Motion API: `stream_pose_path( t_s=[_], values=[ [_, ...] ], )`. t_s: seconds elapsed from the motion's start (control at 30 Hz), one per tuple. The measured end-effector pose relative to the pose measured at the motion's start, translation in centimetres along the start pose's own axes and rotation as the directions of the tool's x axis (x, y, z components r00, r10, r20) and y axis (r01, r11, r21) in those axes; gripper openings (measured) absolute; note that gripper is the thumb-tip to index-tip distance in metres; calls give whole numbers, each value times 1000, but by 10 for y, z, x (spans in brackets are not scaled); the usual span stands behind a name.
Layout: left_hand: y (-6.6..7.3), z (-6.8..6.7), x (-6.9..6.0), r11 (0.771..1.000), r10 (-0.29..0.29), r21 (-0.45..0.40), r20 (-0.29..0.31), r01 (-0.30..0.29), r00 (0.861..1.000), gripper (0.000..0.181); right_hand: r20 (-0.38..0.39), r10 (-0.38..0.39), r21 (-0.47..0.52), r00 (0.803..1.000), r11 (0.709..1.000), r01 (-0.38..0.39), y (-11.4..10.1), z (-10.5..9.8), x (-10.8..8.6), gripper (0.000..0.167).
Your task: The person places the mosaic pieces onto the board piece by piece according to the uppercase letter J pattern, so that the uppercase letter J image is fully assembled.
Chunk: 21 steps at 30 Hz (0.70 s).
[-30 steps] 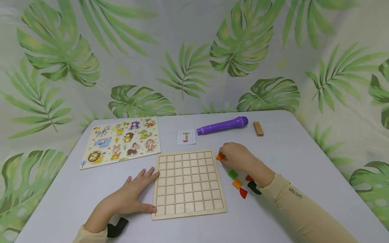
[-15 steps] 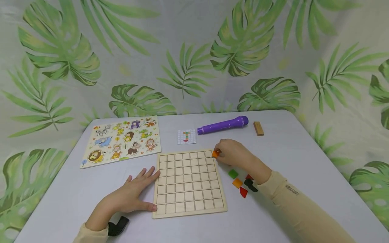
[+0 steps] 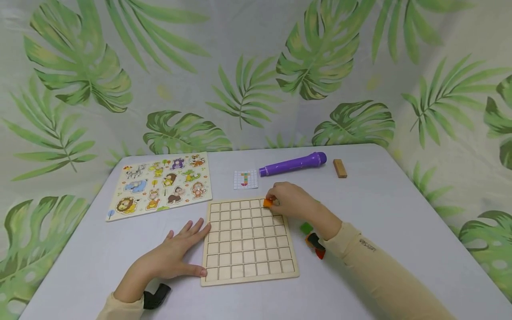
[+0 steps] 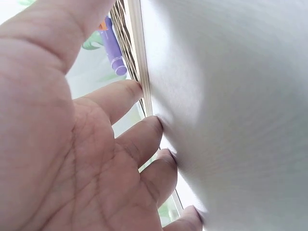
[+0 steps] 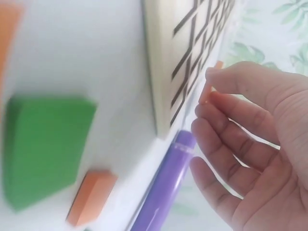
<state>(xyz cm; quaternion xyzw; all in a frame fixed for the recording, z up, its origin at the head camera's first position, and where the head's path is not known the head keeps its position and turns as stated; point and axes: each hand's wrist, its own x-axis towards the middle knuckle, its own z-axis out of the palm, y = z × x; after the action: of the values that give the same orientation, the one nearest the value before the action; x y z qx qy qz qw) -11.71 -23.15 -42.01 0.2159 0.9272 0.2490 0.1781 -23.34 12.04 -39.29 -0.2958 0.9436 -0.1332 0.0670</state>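
Lying just right of the left hand (image 3: 176, 257), whose spread fingers rest along its left edge and grasp nothing, the grid board (image 3: 248, 245) stretches beneath the right hand (image 3: 293, 200). Beyond the right hand lies the purple microphone (image 3: 293, 165), its long axis running left to right. The orange piece (image 3: 267, 203) is pinched by the right thumb and fingers over the board's far-right squares, though contact with the wood is unclear.

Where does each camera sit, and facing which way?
Head: on the head, facing forward and down at the grid board; left hand, right hand and sleeves show.
Left wrist: on that wrist, facing the board's edge; left hand shows.
Right wrist: on that wrist, facing the pinched orange piece; right hand shows.
Both wrist views share the purple microphone.
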Motion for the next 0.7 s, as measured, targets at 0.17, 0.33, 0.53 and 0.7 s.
stream_pose_path(
  t_s=[0.17, 0.33, 0.53, 0.7],
  values=[
    [2, 0, 0, 1000, -7, 15, 1, 7, 1000, 114, -6, -13, 81, 1000, 997, 14, -8, 4, 9, 28],
    [4, -1, 1, 1000, -16, 16, 3, 16, 1000, 114, -6, -71, 134, 997, 988, 71, -15, 12, 20, 28],
    [2, 0, 1, 1000, -22, 18, 2, 22, 1000, 114, 10, -131, 137, 991, 982, 128, -27, 19, 32, 25],
    [1, 1, 2, 1000, -15, 17, 2, 14, 1000, 114, 34, -165, 153, 986, 976, 158, -36, 19, 39, 24]
  ],
)
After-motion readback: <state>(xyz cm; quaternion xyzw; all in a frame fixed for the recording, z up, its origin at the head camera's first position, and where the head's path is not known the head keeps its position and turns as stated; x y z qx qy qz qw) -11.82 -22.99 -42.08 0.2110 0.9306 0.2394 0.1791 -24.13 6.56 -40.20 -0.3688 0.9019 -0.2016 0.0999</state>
